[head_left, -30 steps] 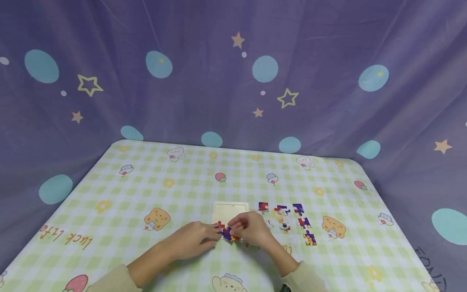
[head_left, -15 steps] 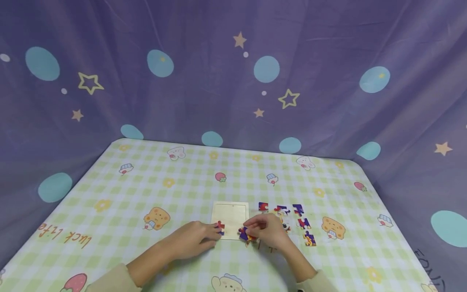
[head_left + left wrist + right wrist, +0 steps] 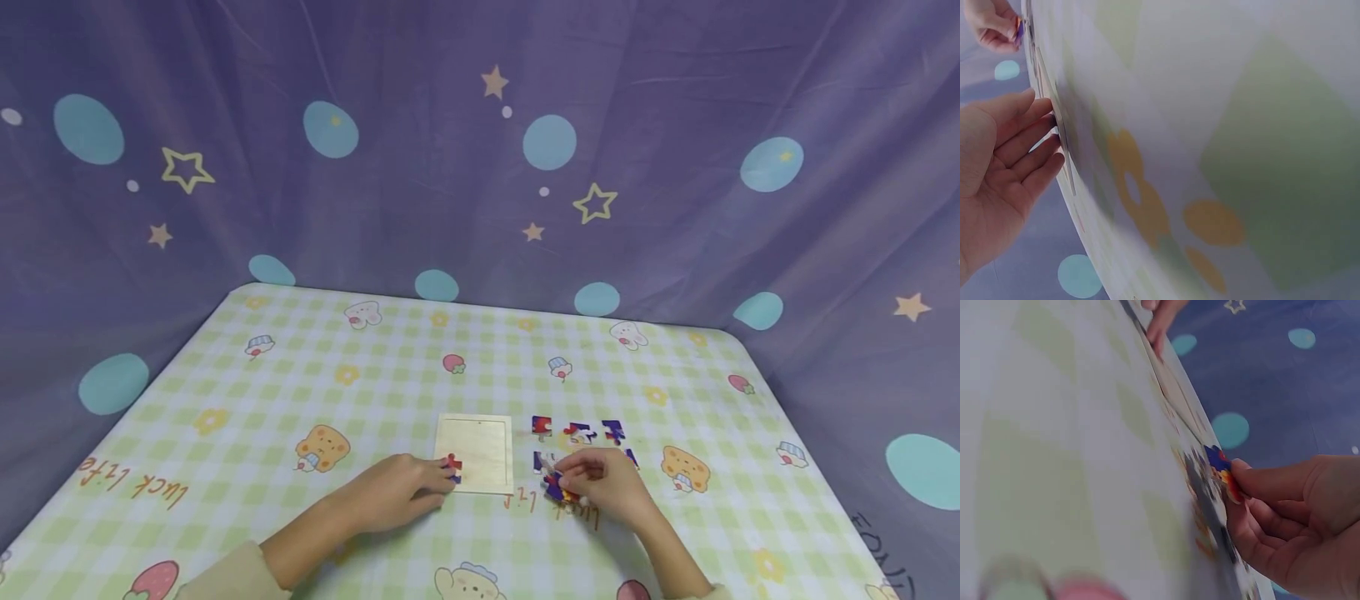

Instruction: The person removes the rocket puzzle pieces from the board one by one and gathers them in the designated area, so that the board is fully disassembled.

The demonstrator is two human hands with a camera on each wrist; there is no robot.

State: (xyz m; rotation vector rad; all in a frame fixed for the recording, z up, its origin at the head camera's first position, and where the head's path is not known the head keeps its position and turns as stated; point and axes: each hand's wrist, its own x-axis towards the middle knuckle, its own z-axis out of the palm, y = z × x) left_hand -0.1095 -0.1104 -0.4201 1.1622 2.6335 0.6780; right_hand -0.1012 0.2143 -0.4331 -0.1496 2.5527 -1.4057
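A shallow square wooden puzzle tray [image 3: 483, 446] lies on the table, with a red and purple puzzle piece [image 3: 454, 465] in its lower left corner. My left hand [image 3: 397, 493] rests at the tray's left edge, its extended fingertips touching there; in the left wrist view the fingers [image 3: 1029, 140] are nearly straight. Right of the tray, my right hand [image 3: 609, 485] pinches a purple, red and yellow jigsaw piece [image 3: 1221, 465] between thumb and fingers, just over the table. A pale and purple piece [image 3: 538, 462] lies beside those fingertips. Other pieces are partly hidden under the right hand.
Loose jigsaw pieces lie in a row at the back right of the tray: a red one [image 3: 542, 426], a white and purple one [image 3: 580, 432] and a purple one [image 3: 612, 430]. A checked cloth [image 3: 390, 383] covers the table. A purple curtain [image 3: 420, 183] hangs behind.
My right hand has moved right, from over the tray to the loose pieces, carrying the purple, red and yellow jigsaw piece. The left hand has stayed at the tray's left edge.
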